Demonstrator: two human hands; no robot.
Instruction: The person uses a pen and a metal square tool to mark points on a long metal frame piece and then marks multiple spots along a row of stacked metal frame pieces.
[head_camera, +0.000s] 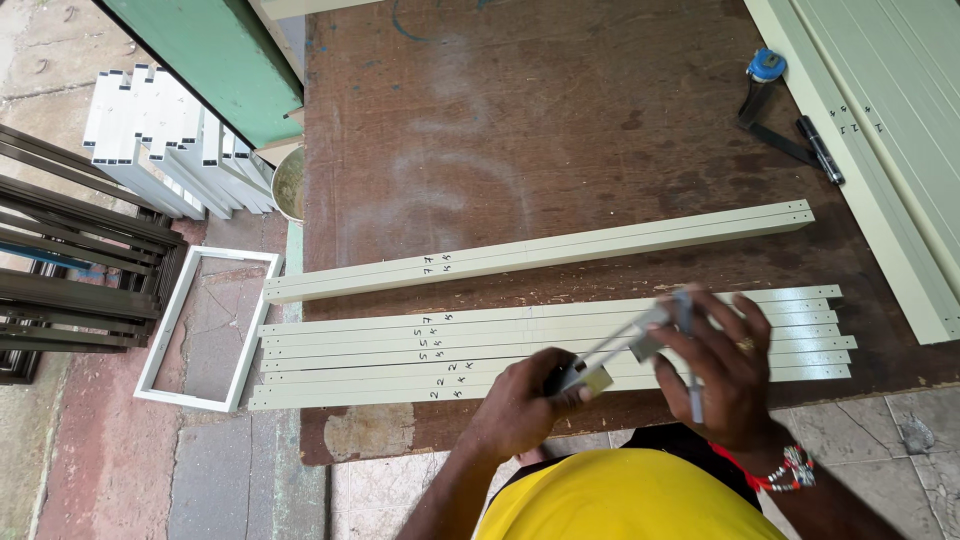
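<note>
Head view. Both hands work at the near edge of the brown worktable (560, 130), over a flat row of cream-coloured profile strips (400, 350).

The left hand (525, 400) is closed around the dark end of a small metal tool (625, 345). The right hand (725, 365) has its fingers curled over the tool's other end, a grey block-like part at about the 2 o'clock position from the left hand. The tool's long axis therefore runs from 8 o'clock to 2 o'clock between the two hands. It is held just above the strips; contact with them cannot be confirmed.

The strips lie side by side, long axis from 9 o'clock to 3 o'clock, directly under and beyond the hands at 12 o'clock. Neither hand is clearly nearer: both overlap the near strips. A separate cream bar (540, 252) lies farther out, tilted slightly, apart from the row.

At 1 o'clock from the right hand, near the far right table edge, lie a blue tape measure (766, 66) and a black marker (820, 150), well apart from the hands.

Limits of visibility: the tool is motion-blurred and partly covered by fingers, so its exact kind cannot be determined. The forearms are cut off by the frame's lower edge.
</note>
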